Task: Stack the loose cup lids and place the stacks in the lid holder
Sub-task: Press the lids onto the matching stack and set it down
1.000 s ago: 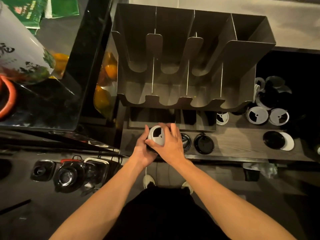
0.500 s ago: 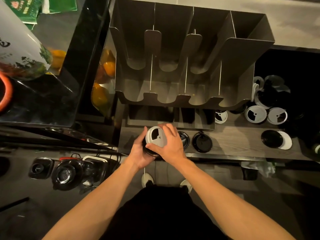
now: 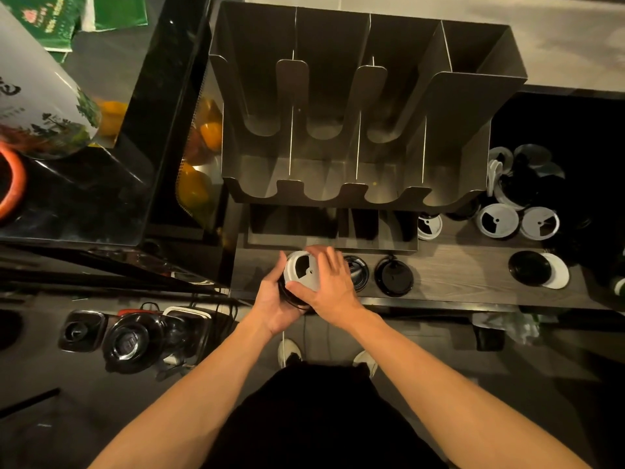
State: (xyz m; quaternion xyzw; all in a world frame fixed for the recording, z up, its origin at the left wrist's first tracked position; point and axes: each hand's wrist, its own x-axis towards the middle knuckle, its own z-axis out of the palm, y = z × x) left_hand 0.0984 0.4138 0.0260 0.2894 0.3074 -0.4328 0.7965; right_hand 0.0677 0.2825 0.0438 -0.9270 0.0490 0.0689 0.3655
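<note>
My left hand cups a stack of lids from below and the left; the top lid is white, with black lids under it. My right hand lies over the stack's right side, thumb on its front rim and fingers curled over the top. The stack is held just above the front edge of the dark wooden shelf. Behind it stands the metal lid holder, its several slots bare. Loose black lids lie to the right of my hands. More white lids and black lids lie at the far right.
A low black tray sits under the holder. Left of the holder is a black cabinet with orange fruit behind its glass. Blender jar lids stand on the lower counter at the left. A pile of lids sits at the back right.
Both hands keep hold of the stack and have tilted it slightly; the right fingers have shifted a little on the top lid. Nothing else moved.
</note>
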